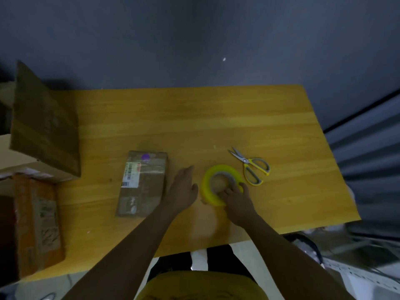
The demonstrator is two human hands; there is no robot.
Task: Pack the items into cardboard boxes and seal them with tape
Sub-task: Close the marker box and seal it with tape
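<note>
The right hand [234, 199] lies nearest, its grip curled over the near rim of the yellow tape roll [220, 184], fingers inside the core; the left hand [183, 188] hovers with its grip wide, fingers straight, between the roll and a taped cardboard parcel [142, 182]; scissors [252, 166] lie just beyond on the bench [194, 118].

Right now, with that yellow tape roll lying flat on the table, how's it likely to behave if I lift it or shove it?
The yellow tape roll looks rigid, so it should probably keep its shape in the right hand. Lying flat on the table, it would likely slide rather than roll; on edge it could roll off. Its thick winding suggests some heft.
</note>
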